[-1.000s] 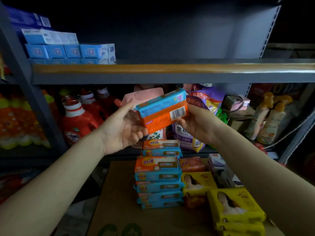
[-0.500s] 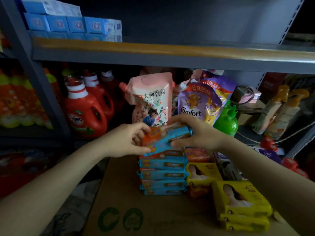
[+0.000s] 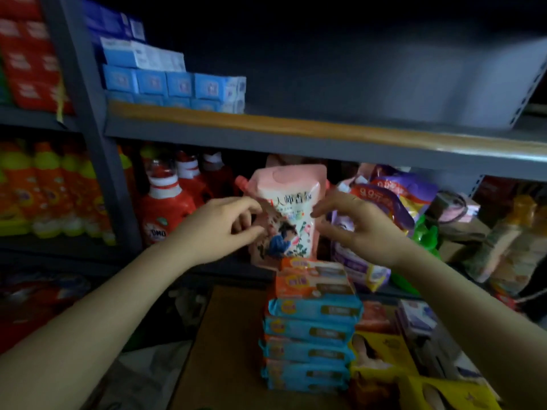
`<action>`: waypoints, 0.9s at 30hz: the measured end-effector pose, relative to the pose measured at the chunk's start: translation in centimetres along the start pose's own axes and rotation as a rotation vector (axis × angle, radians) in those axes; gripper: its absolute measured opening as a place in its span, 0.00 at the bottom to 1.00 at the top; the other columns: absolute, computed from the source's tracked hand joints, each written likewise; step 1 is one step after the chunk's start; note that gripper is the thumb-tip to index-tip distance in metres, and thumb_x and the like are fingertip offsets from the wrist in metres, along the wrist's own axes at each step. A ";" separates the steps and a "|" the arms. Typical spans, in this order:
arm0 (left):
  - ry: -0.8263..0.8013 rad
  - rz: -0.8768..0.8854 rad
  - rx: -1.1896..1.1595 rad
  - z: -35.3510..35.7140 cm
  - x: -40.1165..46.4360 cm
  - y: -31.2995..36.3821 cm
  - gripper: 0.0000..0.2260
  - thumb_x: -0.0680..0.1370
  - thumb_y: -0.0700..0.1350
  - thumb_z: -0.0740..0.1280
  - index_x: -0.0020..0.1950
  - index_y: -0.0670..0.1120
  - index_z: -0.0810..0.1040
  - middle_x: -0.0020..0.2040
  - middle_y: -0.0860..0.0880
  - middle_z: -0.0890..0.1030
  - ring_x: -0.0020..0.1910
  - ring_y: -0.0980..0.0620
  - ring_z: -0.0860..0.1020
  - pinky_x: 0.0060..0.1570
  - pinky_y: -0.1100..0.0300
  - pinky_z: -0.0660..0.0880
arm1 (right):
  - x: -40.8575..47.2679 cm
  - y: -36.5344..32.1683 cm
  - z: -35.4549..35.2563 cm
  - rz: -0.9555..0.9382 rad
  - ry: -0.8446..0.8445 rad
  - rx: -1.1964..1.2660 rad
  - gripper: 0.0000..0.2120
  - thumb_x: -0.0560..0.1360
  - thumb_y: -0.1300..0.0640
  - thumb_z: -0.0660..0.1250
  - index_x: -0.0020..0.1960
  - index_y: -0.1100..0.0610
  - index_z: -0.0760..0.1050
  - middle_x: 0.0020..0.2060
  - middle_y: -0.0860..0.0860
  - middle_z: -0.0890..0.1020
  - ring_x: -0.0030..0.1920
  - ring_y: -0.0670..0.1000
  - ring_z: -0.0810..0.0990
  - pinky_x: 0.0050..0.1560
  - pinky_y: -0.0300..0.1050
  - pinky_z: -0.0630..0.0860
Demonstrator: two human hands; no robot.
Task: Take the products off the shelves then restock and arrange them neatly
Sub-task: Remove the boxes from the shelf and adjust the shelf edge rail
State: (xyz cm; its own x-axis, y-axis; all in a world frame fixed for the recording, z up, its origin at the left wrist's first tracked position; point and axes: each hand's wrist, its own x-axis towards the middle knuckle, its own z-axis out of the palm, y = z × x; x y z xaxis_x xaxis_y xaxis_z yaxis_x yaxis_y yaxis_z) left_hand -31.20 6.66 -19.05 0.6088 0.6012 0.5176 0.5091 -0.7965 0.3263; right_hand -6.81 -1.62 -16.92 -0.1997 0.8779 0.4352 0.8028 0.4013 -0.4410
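Neither hand holds anything: the left hand point(image 3: 217, 229) and the right hand point(image 3: 359, 229) hover with fingers loosely spread and slightly bent, one on each side of a pink pouch point(image 3: 288, 214) and above a stack of soap packs point(image 3: 310, 327). Whether the fingertips brush the pouch cannot be told (the frame is blurred).

Stack: orange-and-blue packs piled flat, the topmost orange face uppermost, standing on a cardboard box point(image 3: 225, 350) in front of the shelving. Just right of the stack lie yellow packs point(image 3: 384, 350), with more small boxes point(image 3: 417, 318) behind them.

Lower shelf: the pink pouch stands upright behind the stack, a red spout at its upper left corner. Left of it stand red detergent jugs point(image 3: 165, 211) with white collars. Right of it lean purple pouches point(image 3: 384, 202), a green bottle point(image 3: 426, 232) beside them, and spray bottles point(image 3: 509, 238) further right.

Upper shelf point(image 3: 296, 128): blue boxes point(image 3: 174, 84) are stacked at its left end (two low rows with looser boxes on top).

Neighbouring bay, left of the upright post: orange bottles point(image 3: 50, 187) with yellow caps on the lower level, red boxes point(image 3: 29, 54) above.
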 end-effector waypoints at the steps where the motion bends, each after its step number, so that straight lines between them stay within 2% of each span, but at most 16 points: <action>1: 0.088 0.045 0.101 -1.1 0.5 -0.8 0.19 0.72 0.56 0.64 0.57 0.45 0.76 0.43 0.52 0.78 0.41 0.51 0.78 0.39 0.56 0.76 | 1.4 -0.8 -0.1 -0.027 0.074 0.000 0.07 0.72 0.49 0.64 0.49 0.48 0.75 0.48 0.42 0.78 0.49 0.40 0.76 0.53 0.38 0.73; 3: 0.255 0.101 0.346 -3.2 1.5 -2.6 0.20 0.71 0.51 0.68 0.60 0.42 0.75 0.52 0.44 0.78 0.49 0.43 0.78 0.46 0.51 0.77 | 4.3 -2.5 -0.2 -0.064 0.206 0.020 0.04 0.73 0.53 0.64 0.46 0.49 0.76 0.43 0.40 0.77 0.44 0.38 0.75 0.47 0.29 0.69; 5: 0.361 0.075 0.562 -5.3 2.5 -4.5 0.28 0.68 0.45 0.75 0.64 0.38 0.72 0.61 0.38 0.74 0.58 0.37 0.74 0.53 0.43 0.75 | 7.3 -4.3 -0.2 -0.110 0.345 -0.005 0.05 0.73 0.56 0.64 0.45 0.55 0.78 0.42 0.44 0.77 0.44 0.42 0.74 0.45 0.26 0.66; 8: 0.355 0.004 0.712 -7.9 3.9 -6.9 0.38 0.67 0.49 0.76 0.71 0.38 0.65 0.71 0.36 0.65 0.68 0.36 0.65 0.64 0.42 0.64 | 12.0 -6.2 0.2 -0.173 0.434 -0.128 0.09 0.73 0.58 0.61 0.50 0.58 0.78 0.48 0.52 0.78 0.51 0.52 0.74 0.49 0.36 0.65; 10: 0.279 -0.027 0.734 -8.7 4.5 -8.3 0.39 0.67 0.52 0.75 0.72 0.38 0.64 0.72 0.37 0.62 0.71 0.37 0.63 0.67 0.45 0.59 | 15.5 -7.0 0.7 -0.160 0.384 -0.240 0.12 0.75 0.59 0.61 0.58 0.59 0.75 0.57 0.56 0.76 0.58 0.57 0.72 0.55 0.44 0.66; 13: 0.175 -0.042 0.744 -8.5 4.7 -9.9 0.41 0.67 0.54 0.75 0.73 0.40 0.61 0.74 0.38 0.58 0.72 0.39 0.61 0.68 0.48 0.56 | 20.1 -8.3 1.4 -0.126 0.246 -0.327 0.21 0.77 0.57 0.60 0.69 0.60 0.65 0.68 0.57 0.69 0.68 0.59 0.64 0.66 0.50 0.63; 15: 0.162 -0.030 0.717 -8.1 4.7 -10.5 0.41 0.69 0.53 0.73 0.75 0.41 0.57 0.76 0.39 0.53 0.74 0.40 0.56 0.68 0.51 0.51 | 22.5 -8.9 2.2 -0.130 0.175 -0.365 0.24 0.79 0.54 0.58 0.72 0.59 0.60 0.71 0.56 0.66 0.70 0.59 0.62 0.69 0.53 0.62; 17: 0.194 -0.011 0.703 -8.0 4.8 -10.8 0.40 0.69 0.52 0.73 0.75 0.41 0.58 0.76 0.40 0.53 0.74 0.40 0.56 0.67 0.51 0.51 | 23.8 -9.4 2.8 -0.118 0.099 -0.401 0.25 0.79 0.52 0.57 0.75 0.55 0.56 0.72 0.54 0.64 0.72 0.58 0.60 0.69 0.55 0.61; 18: 0.203 -0.005 0.693 -8.0 4.8 -10.9 0.40 0.69 0.52 0.74 0.75 0.42 0.58 0.76 0.40 0.54 0.74 0.41 0.56 0.67 0.50 0.52 | 24.1 -9.6 3.0 -0.123 0.076 -0.436 0.25 0.80 0.51 0.56 0.75 0.54 0.56 0.73 0.53 0.64 0.72 0.57 0.60 0.69 0.55 0.62; 20: 0.202 0.018 0.666 -8.1 4.8 -11.0 0.40 0.70 0.52 0.73 0.75 0.42 0.58 0.76 0.41 0.53 0.74 0.42 0.56 0.65 0.51 0.54 | 24.1 -9.5 2.9 -0.154 0.114 -0.475 0.21 0.80 0.52 0.54 0.73 0.53 0.61 0.70 0.54 0.69 0.68 0.56 0.66 0.66 0.53 0.66; 22: 0.203 0.025 0.645 -8.1 4.8 -11.3 0.39 0.71 0.52 0.71 0.75 0.44 0.56 0.77 0.42 0.51 0.75 0.43 0.53 0.65 0.53 0.55 | 23.9 -9.2 2.2 -0.158 0.215 -0.390 0.17 0.80 0.53 0.54 0.66 0.55 0.70 0.62 0.54 0.76 0.61 0.56 0.73 0.56 0.47 0.71; 23: 0.202 0.022 0.638 -8.0 4.8 -11.3 0.38 0.72 0.52 0.71 0.76 0.44 0.55 0.77 0.43 0.50 0.75 0.44 0.52 0.64 0.53 0.54 | 23.9 -8.9 2.0 -0.144 0.265 -0.329 0.15 0.80 0.51 0.56 0.62 0.56 0.73 0.58 0.54 0.78 0.57 0.54 0.75 0.51 0.44 0.69; 25: 0.206 0.019 0.619 -7.8 4.9 -11.2 0.39 0.72 0.51 0.71 0.76 0.43 0.54 0.77 0.42 0.49 0.75 0.44 0.51 0.64 0.54 0.53 | 24.1 -8.7 1.8 -0.051 0.327 -0.237 0.15 0.77 0.48 0.61 0.57 0.57 0.72 0.52 0.51 0.74 0.52 0.50 0.73 0.46 0.39 0.65; 27: 0.187 0.004 0.597 -7.7 4.9 -11.0 0.39 0.74 0.52 0.69 0.77 0.45 0.48 0.77 0.45 0.43 0.75 0.48 0.43 0.65 0.56 0.50 | 24.7 -8.7 1.9 0.137 0.325 -0.158 0.22 0.73 0.44 0.65 0.59 0.58 0.69 0.53 0.50 0.69 0.50 0.49 0.71 0.45 0.42 0.67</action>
State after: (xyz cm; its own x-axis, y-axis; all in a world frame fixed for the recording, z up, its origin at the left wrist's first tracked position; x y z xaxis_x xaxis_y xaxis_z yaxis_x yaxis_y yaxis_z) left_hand -38.49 17.87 -14.02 0.5221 0.5338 0.6652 0.7921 -0.5926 -0.1462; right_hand -19.81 17.06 -3.88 0.0840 0.7816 0.6181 0.8916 0.2181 -0.3969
